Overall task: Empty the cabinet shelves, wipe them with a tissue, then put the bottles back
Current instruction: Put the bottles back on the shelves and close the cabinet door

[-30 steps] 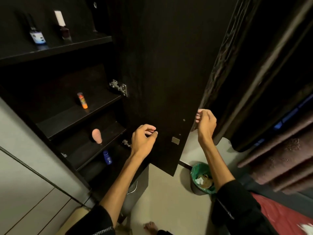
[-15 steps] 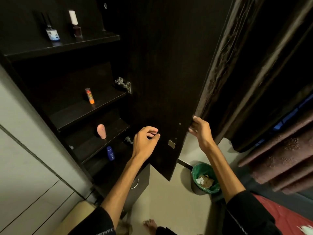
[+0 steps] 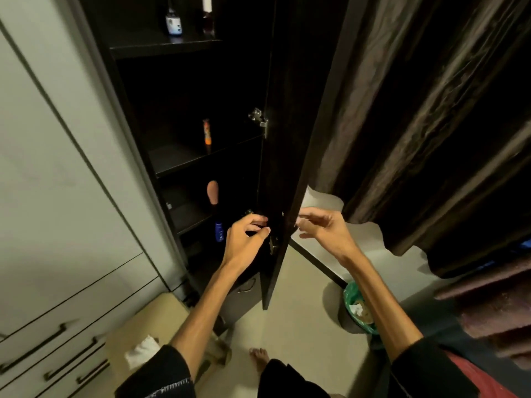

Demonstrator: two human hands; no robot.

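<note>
The dark cabinet stands open, its door seen nearly edge-on. A white-labelled bottle and a white-capped dark bottle stand on the top shelf. An orange tube is on the middle shelf, a pink bottle below it, and a blue bottle lower still. My left hand hovers with loosely curled fingers at the door's inner side, beside the blue bottle, holding nothing. My right hand is at the door's outer edge with fingers apart. A white tissue lies on a tan box.
White drawers with dark handles fill the left. Dark curtains hang to the right of the door. A green-lined bin with rubbish stands on the floor to the right. My bare foot is below the door.
The door has swung toward the cabinet and now shows edge-on. My right hand has let go of the door edge. My left hand has stayed near the lower shelves.
</note>
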